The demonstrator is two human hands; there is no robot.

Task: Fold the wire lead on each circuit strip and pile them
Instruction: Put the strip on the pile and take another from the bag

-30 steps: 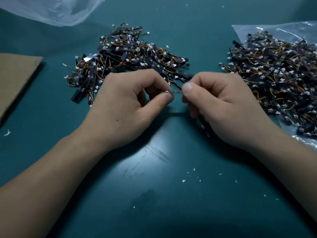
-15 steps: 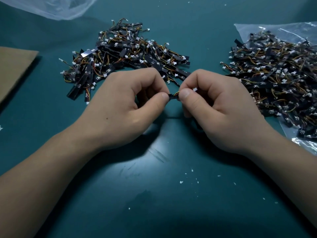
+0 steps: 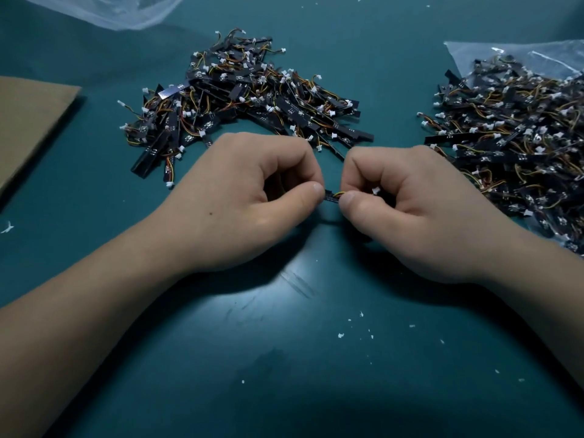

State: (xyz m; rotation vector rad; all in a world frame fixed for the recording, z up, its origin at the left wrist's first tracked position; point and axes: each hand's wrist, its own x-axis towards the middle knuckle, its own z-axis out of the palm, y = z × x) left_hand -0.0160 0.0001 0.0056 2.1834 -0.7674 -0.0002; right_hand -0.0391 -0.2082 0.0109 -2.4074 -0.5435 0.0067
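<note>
Both hands meet at the middle of the green table, holding one small black circuit strip [image 3: 330, 196] between them. My left hand [image 3: 249, 197] pinches the strip's left end between thumb and curled fingers. My right hand [image 3: 407, 210] pinches its orange-yellow wire lead [image 3: 339, 194], and the white connector [image 3: 375, 190] shows just above the thumb. Most of the strip is hidden inside the fingers. A pile of strips [image 3: 243, 99] lies behind my left hand. A second pile of strips [image 3: 518, 137] lies at the right.
The right pile sits on a clear plastic bag [image 3: 537, 58]. A brown cardboard sheet [image 3: 28, 124] lies at the left edge. Another clear bag [image 3: 110, 11] is at the top left. White crumbs [image 3: 360, 324] dot the table [image 3: 284, 358] in front of my hands.
My hands have drawn closer together and slightly toward me. The right hand has bent the wire lead over, and the white connector now shows above its thumb.
</note>
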